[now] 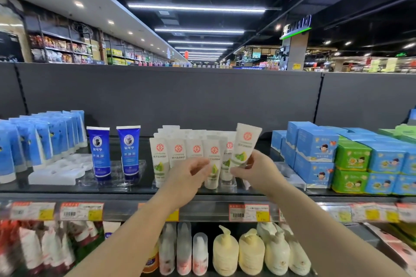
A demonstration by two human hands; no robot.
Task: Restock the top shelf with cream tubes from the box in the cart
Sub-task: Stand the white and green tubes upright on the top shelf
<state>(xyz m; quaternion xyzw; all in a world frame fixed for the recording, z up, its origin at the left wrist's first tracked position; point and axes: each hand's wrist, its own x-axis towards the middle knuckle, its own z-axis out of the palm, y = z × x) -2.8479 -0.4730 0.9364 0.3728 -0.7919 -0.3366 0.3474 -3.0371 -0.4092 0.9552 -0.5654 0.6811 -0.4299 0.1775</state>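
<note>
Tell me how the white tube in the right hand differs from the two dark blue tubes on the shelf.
The white tube is held by the right hand, lifted and tilted; the blue tubes stand upright on the top shelf, untouched. The white tube bears a red round logo and green artwork; the blue tubes bear a round emblem over white text. All stand cap down, crimped end up.

place: we see a supermarket aisle | evidence: top shelf [135, 186] of cream tubes [177, 153] and boxed goods [315, 155] | barcode price tags [248, 212] on the shelf edge | more stocked aisles [67, 49] under ceiling strip lights [195, 8]
</note>
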